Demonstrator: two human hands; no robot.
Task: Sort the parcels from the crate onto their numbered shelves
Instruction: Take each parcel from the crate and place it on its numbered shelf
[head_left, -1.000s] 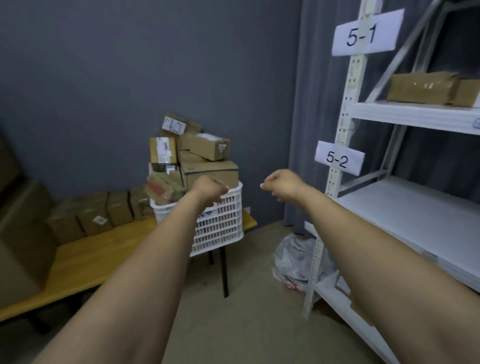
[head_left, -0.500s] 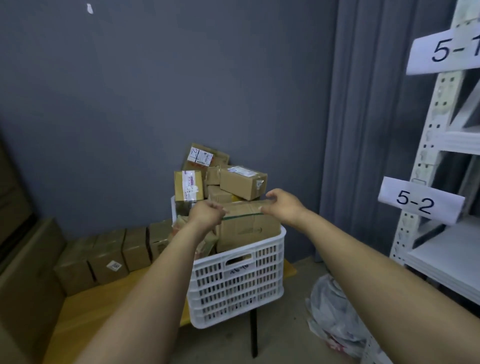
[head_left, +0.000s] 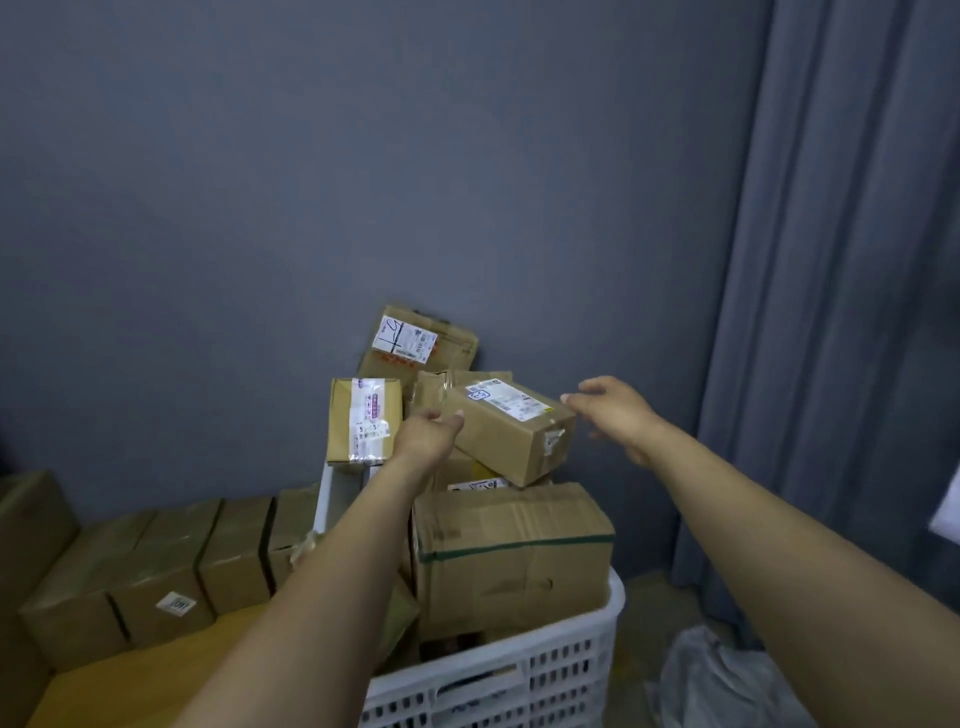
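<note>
Bracketing the tilted top parcel on the crate pile, left hand and right hand at either end, fingers apart, nothing clamped yet, which I reckon sets up a two-sided lift.

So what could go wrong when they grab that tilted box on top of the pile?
The tilted parcel lies slanted on the heap, and the left hand and right hand are open at its ends, not gripping. A loose grab might let it slide off. The pile also stands higher than the crate rim, so lifting it could tip the upright parcel beside the left hand, or the topmost parcel behind it.
</note>
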